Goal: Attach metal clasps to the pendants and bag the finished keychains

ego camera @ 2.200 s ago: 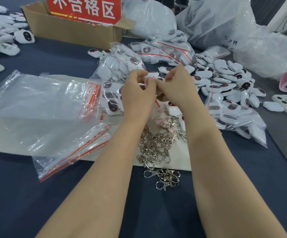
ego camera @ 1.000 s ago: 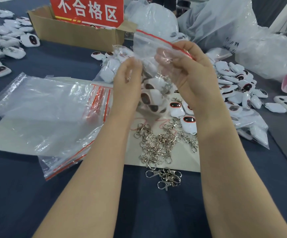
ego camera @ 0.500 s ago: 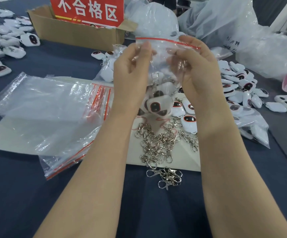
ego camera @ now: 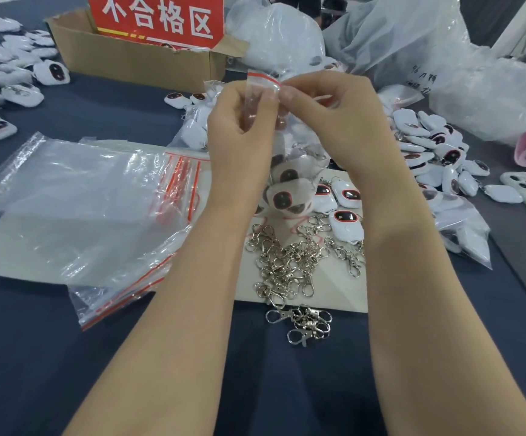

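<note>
2 hands are up over the table, meeting at the top of a small clear zip bag [ego camera: 302,158]. The left hand [ego camera: 239,136] pinches the red seal strip [ego camera: 262,77] between thumb and forefinger, its other fingers curled in. The right hand [ego camera: 334,121] pinches the same strip just beside it, fingertips touching the left's.

The bag hangs between the wrists, with white keychains [ego camera: 283,199] bunched at its bottom, above the white board [ego camera: 343,297]. On that board lies a tangled heap of metal clasps [ego camera: 287,265], with 3 loose pendants [ego camera: 346,220] just beside it. A smaller knot of clasps [ego camera: 305,322] sits off the board on the dark blue tablecloth [ego camera: 35,357].

A stack of empty zip bags [ego camera: 82,199] lies to the left. At the back is a cardboard box [ego camera: 135,59] with a red sign [ego camera: 158,17].
</note>
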Motion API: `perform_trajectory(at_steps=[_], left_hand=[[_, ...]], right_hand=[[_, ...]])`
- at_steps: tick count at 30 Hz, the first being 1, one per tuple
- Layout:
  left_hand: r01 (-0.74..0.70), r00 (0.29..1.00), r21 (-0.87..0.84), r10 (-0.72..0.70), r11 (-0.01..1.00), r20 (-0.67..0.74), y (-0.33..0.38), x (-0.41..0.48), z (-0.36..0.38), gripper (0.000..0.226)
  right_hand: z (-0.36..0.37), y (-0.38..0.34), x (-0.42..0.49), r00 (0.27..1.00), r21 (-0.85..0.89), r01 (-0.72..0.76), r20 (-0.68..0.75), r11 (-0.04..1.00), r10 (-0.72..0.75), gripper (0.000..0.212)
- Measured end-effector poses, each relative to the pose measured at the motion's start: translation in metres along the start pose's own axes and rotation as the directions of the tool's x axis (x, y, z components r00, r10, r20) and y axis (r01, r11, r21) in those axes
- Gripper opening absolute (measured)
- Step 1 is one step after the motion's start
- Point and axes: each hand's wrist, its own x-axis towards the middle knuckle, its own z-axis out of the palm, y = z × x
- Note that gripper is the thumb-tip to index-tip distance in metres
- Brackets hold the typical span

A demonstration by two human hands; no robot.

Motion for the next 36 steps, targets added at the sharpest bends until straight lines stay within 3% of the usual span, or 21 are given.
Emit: perform_trajectory(at_steps=[3, 6, 9, 11, 13, 15, 17, 20, 24, 26, 30, 36], left_hand=[[0.000, 1.000, -0.007, 0.000, 1.000, 0.023, 0.001, -0.002, 0.002, 0.006], [0.017, 1.000, -0.028, -0.017, 0.999, 0.008, 0.003, -0.001, 0.001, 0.002], [0.030, 1.000, -0.032, -0.030, 0.999, -0.005, 0.004, -0.002, 0.000, 0.004], [0.034, 0.999, -0.030, -0.035, 0.999, -0.007, 0.005, -0.002, 0.000, 0.004], [0.046, 0.999, -0.027, -0.047, 0.999, -0.018, 0.005, -0.002, 0.001, 0.004], [0.055, 0.998, -0.032, -0.056, 0.998, -0.032, 0.004, 0.000, 0.001, 0.008], [0.062, 0.997, -0.045, -0.065, 0.997, -0.049, 0.003, 0.001, 0.002, 0.011], [0.073, 0.995, -0.068, -0.077, 0.995, -0.065, -0.001, 0.002, 0.002, 0.015], [0.135, 0.985, -0.135, -0.148, 0.982, -0.089, -0.005, 0.003, 0.001, 0.015], [0.175, 0.977, -0.166, -0.192, 0.971, -0.096, -0.006, 0.004, 0.000, 0.014], [0.187, 0.975, -0.166, -0.204, 0.968, -0.087, -0.007, 0.003, 0.002, 0.015], [0.169, 0.980, -0.165, -0.184, 0.972, -0.078, -0.008, 0.003, 0.000, 0.016]], right_hand=[[-0.001, 0.002, -0.002, 0.997, -0.009, -0.028, 0.075, 1.000, 0.028, 0.015], [-0.003, 0.009, 0.001, 0.983, -0.006, -0.176, 0.050, 0.984, 0.176, 0.025], [-0.008, 0.018, 0.005, 0.929, 0.126, -0.364, -0.018, 0.923, 0.369, 0.043], [-0.012, 0.021, 0.008, 0.907, 0.264, -0.412, 0.020, 0.872, 0.422, 0.045], [-0.015, 0.022, 0.008, 0.912, 0.436, -0.394, 0.080, 0.809, 0.401, 0.035], [-0.013, 0.020, 0.007, 0.925, 0.669, -0.346, 0.126, 0.658, 0.358, 0.008], [-0.007, 0.018, 0.005, 0.928, 0.808, -0.323, 0.167, 0.493, 0.334, 0.014], [-0.001, 0.019, 0.005, 0.934, 0.841, -0.311, 0.182, 0.442, 0.309, 0.023], [-0.001, 0.021, 0.006, 0.934, 0.870, -0.293, 0.172, 0.396, 0.314, 0.008], [0.001, 0.025, 0.005, 0.938, 0.861, -0.300, 0.188, 0.410, 0.292, 0.016], [0.008, 0.024, 0.001, 0.948, 0.706, -0.314, 0.198, 0.635, 0.249, 0.033], [0.009, 0.022, 0.002, 0.954, 0.742, -0.281, 0.149, 0.609, 0.259, 0.029]])
